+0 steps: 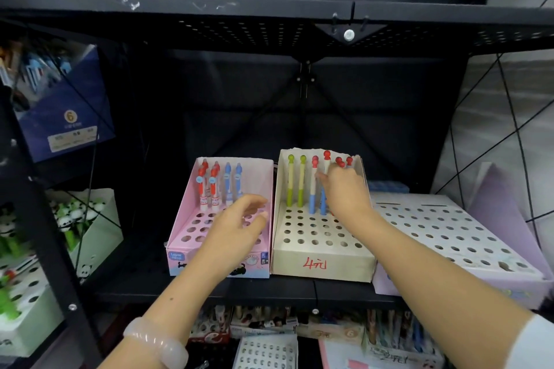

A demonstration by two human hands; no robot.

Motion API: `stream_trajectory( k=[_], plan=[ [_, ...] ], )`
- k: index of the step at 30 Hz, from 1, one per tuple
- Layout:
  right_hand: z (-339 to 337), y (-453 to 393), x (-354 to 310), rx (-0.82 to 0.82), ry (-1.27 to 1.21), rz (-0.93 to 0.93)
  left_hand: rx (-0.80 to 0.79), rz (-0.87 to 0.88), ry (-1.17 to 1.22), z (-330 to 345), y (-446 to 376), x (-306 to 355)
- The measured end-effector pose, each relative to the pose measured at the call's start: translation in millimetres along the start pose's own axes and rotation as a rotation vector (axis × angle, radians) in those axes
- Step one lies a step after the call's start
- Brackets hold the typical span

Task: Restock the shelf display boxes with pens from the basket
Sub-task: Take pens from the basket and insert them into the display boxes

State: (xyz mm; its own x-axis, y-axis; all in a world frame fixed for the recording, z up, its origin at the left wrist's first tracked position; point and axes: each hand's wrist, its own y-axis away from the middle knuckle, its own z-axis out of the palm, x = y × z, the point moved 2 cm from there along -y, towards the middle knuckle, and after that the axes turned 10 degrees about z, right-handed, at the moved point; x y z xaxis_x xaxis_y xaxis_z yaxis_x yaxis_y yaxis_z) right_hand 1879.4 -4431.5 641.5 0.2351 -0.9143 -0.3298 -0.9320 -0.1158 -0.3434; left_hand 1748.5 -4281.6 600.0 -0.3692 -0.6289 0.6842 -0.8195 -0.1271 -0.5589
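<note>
On the black shelf stand a pink display box (180,237) with several red and blue pens (213,186) in its back row, and a cream display box (320,263) marked in red, with green, blue and red-topped pens. My left hand (236,228) hovers over the pink box's holes, fingers relaxed and holding nothing. My right hand (344,189) is at the cream box's back row, its fingers curled round a red-topped pen (326,159) standing there. The basket is out of view.
A lilac display box (455,237) with bare holes sits to the right. A dark blue box (66,117) and a white box of panda pens (90,219) occupy the left rack. The upper shelf edge (269,12) hangs overhead. More stock boxes (266,350) lie below.
</note>
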Motion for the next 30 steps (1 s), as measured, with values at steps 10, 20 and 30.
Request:
stream_trajectory(
  k=[10, 20, 30],
  plan=[
    [0.4, 18.8, 13.0, -0.09, -0.024, 0.034, -0.017, -0.001, 0.052, 3.8, 3.9, 11.1],
    [-53.6, 64.0, 51.6, -0.214, -0.443, -0.141, -0.12, 0.034, 0.226, 69.3, 29.6, 64.3],
    [-18.8, 190.2, 234.6, -0.697, -0.551, 0.067, -0.492, -0.028, 0.397, 209.0, 139.5, 85.6]
  ],
)
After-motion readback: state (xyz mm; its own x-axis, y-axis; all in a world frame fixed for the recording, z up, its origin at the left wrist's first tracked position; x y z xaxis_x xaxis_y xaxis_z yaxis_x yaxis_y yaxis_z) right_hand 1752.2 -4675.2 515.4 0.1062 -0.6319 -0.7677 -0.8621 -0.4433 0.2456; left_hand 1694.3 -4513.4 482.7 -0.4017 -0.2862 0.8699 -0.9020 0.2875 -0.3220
